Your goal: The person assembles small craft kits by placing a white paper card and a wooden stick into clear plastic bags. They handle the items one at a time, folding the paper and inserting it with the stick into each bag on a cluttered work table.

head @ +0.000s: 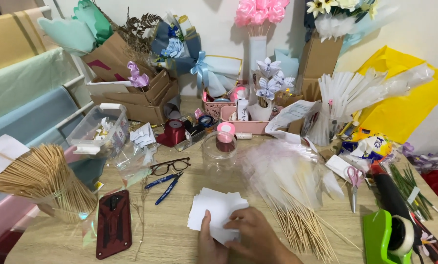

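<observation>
Head view: left hand (210, 242) and right hand (251, 234) both pinch a stack of white paper sheets (216, 208) lying on the table (170, 230), between pliers (164, 185) and skewers (302, 225).

Bright, even indoor light, soft shadows (edges bowed by the wide lens), mostly sharp
</observation>
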